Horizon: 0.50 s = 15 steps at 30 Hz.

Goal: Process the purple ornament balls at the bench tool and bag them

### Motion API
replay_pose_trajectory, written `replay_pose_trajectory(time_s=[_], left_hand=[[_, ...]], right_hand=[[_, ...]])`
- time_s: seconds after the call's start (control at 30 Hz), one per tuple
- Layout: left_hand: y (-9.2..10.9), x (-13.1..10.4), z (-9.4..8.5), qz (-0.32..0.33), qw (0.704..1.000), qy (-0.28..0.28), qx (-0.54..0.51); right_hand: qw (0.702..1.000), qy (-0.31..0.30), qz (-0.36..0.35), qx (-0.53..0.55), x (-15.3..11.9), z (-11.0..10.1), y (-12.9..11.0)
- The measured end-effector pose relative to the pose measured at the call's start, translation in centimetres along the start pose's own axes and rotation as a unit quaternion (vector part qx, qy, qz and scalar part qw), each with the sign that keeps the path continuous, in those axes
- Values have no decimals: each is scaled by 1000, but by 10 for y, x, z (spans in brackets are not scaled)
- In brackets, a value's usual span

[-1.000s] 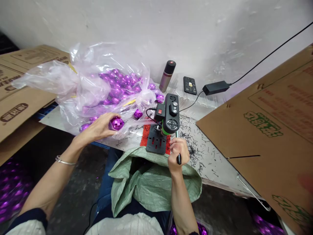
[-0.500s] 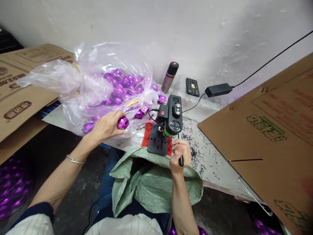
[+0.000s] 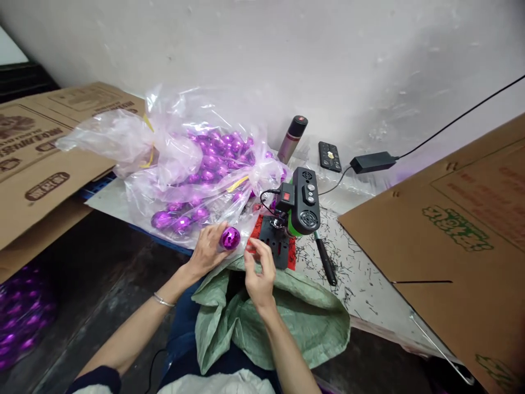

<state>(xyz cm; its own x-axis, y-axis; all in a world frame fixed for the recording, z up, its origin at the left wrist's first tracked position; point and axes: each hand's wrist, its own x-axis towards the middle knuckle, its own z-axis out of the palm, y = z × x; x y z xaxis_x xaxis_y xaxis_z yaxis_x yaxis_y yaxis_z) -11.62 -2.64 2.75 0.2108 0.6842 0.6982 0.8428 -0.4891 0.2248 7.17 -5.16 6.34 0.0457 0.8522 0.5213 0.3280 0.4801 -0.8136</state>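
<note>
A shiny purple faceted ball (image 3: 230,238) sits between the thumb and fingers of my left hand (image 3: 209,249), in front of a clear plastic bag. My right hand (image 3: 260,271) is just to the right of that ball, its thumb and fingers apart and nothing seen in them. Behind my right hand stands a small black drill-press-like machine (image 3: 307,200) with a slotted black base (image 3: 274,241). Its black-gripped lever (image 3: 326,260) hangs on the right side, untouched. An open green woven sack (image 3: 295,328) spreads below my hands over my lap.
Clear bags (image 3: 164,186) full of purple balls (image 3: 221,148) lie on the table's left. A bottle (image 3: 292,139), a phone (image 3: 329,156) and a power adapter (image 3: 373,162) are at the back. Cardboard boxes (image 3: 451,230) stand on both sides. Thin black scraps (image 3: 348,257) litter the table.
My right hand has let go of the machine's lever and moved left towards the ball. My left hand has brought the purple ball right and nearer to me.
</note>
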Motion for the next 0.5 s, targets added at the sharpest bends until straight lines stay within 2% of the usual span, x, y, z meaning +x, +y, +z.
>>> replay_pose_trajectory(time_s=[0.13, 0.23, 0.33, 0.4, 0.43, 0.5], left_hand=[[-1, -7, 3, 2, 1000, -3, -29], [-1, -12, 1, -5, 997, -22, -69], [-10, -9, -19, -30, 983, -112, -140], [-29, 1, -43, -89, 974, -135, -156], [-44, 10, -56, -135, 975, -111, -139], [-83, 33, -80, -243, 968, -2, -57]], right_hand=[[992, -116, 37, -41, 15, 29, 9], [975, -194, 93, -52, 18, 40, 20], [969, -204, 130, -59, 17, 43, 28], [970, -186, 144, -64, 17, 42, 30], [971, -177, 146, -65, 18, 43, 30], [973, -171, 138, -67, 20, 45, 27]])
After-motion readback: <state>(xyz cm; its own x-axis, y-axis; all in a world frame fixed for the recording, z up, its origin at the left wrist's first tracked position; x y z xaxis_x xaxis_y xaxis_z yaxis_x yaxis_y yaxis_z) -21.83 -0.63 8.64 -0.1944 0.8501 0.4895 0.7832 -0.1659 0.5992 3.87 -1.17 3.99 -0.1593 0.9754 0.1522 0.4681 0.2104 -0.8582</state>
